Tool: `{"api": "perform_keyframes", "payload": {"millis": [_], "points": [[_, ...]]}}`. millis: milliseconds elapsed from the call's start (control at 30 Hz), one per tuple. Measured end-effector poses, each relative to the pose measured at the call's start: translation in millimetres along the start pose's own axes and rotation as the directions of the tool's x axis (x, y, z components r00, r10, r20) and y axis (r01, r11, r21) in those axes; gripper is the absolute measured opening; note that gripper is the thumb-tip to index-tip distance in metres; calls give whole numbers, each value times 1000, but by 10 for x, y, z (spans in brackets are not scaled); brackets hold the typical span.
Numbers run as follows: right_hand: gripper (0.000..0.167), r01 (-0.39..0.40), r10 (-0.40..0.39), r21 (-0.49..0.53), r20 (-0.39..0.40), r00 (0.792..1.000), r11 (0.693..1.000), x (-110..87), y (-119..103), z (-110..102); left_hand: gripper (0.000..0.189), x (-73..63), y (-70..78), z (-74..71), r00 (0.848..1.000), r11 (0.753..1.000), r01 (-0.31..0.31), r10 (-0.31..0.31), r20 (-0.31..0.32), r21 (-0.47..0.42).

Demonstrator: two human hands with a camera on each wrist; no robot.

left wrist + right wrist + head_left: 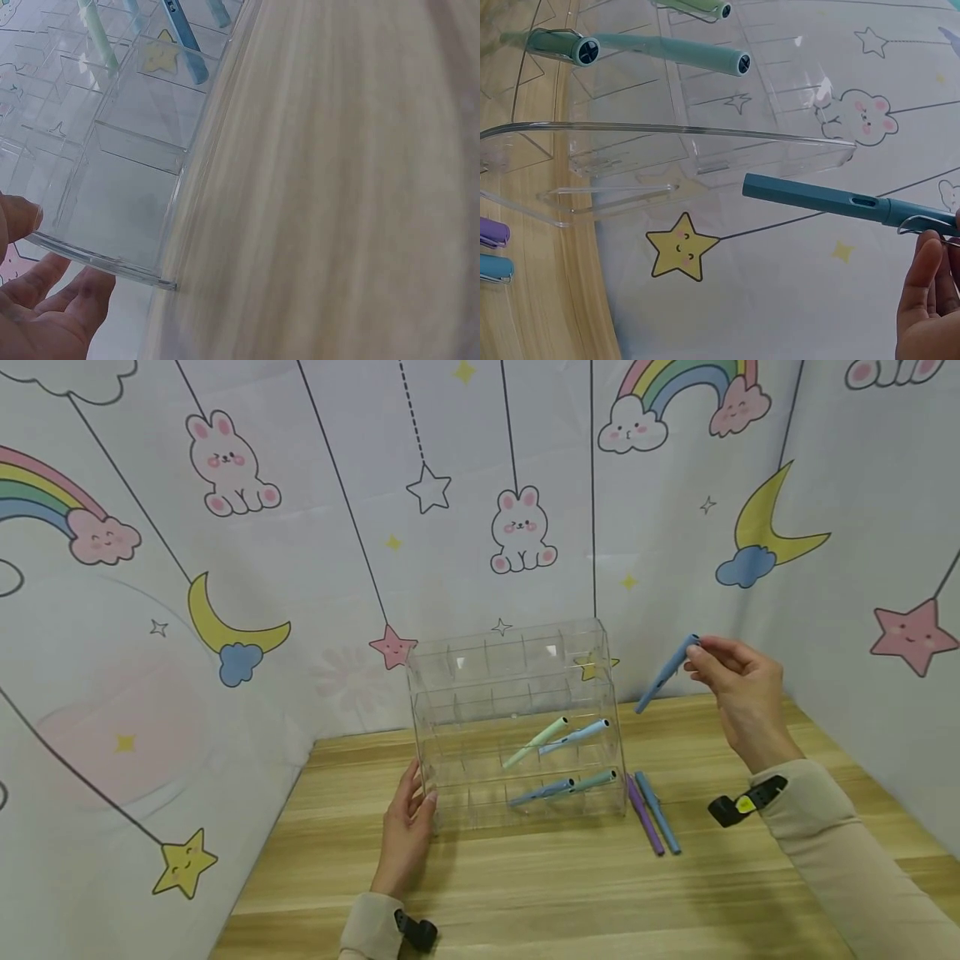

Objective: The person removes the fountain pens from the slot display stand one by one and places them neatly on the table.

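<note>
My right hand (750, 685) pinches a blue fountain pen (666, 675) near its clip end, held in the air right of a clear acrylic pen rack (517, 652). The right wrist view shows the pen's far end pointing toward the rack's side wall. My left hand (408, 835) grips the rack's left side panel, thumb on one face and fingers on the other. Lying slanted in the rack's lower tiers are a pale green pen (535, 743), a light blue pen (576, 737), a darker blue pen (542, 792) and a dark green pen (595, 781).
A purple pen (645, 814) and another blue pen (658, 812) lie side by side on the wooden table (525, 893), just right of the rack. Behind the rack hangs a white printed backdrop (465, 577), which also borders the table on both sides.
</note>
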State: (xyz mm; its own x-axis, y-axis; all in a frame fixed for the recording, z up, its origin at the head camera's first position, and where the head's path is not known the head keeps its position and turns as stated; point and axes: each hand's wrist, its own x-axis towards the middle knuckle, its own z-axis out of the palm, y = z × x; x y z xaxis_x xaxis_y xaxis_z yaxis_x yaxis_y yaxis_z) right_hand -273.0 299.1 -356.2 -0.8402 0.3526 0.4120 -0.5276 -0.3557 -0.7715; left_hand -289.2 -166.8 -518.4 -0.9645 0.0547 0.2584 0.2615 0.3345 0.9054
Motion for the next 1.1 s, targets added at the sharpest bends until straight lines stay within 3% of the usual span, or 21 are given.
{"api": "perform_keyframes", "payload": {"millis": [833,1100], "points": [[16,-24,21,-96,-33,999,995,15,13,-11,67,12,4,18,999,999,-33,34,-16,19],[16,-32,28,-116,-37,999,993,18,10,-22,68,10,25,10,1000,1000,-1,1,-3,8]]}}
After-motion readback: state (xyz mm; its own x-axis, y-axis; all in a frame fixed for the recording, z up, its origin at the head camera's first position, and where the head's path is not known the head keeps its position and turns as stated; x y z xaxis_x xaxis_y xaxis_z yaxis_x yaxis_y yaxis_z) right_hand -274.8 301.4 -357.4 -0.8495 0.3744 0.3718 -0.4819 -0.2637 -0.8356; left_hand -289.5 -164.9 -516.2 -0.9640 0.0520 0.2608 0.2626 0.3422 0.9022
